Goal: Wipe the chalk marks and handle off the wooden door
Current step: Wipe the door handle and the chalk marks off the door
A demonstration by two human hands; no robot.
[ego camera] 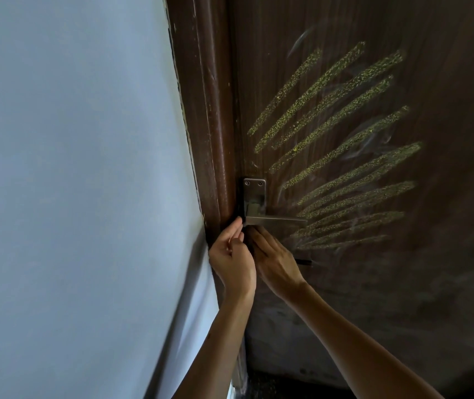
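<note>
pale blue-grey wall [71, 168] is filling the whole left side of the view, plain and unmarked, running up to the reddish-brown door frame [204, 116], whose rounded moulding is showing small pale scuffs and chips along its length. a dark shadow band [184, 306] is falling diagonally across the lower wall just beside the frame, with a lighter strip of wall alongside it. a dark speckled patch of floor [276, 384] is showing at the bottom centre, too dim to tell more.
</note>
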